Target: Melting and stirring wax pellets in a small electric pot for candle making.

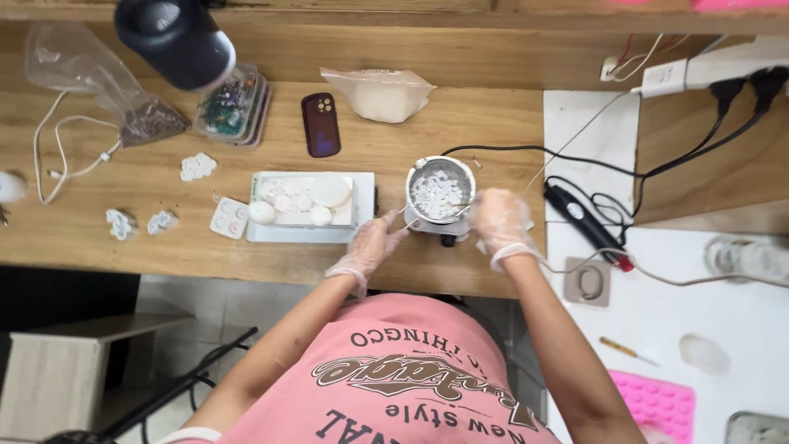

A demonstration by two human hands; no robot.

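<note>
One small metal pot (441, 191) of white flakes at table centre, gloved right hand (501, 222) at its four o'clock pinching a thin stick into it, gloved left hand (371, 245) at seven o'clock, fingers loosely curled, empty, one white tray (362, 215) of four pale moulded pieces at nine o'clock.

Open wood lies far of the metal pot (440, 191), up to the white pouch (380, 94). Left is blocked by the white tray (311, 228); right by the black cable (526, 151) and black tool (585, 220).
</note>
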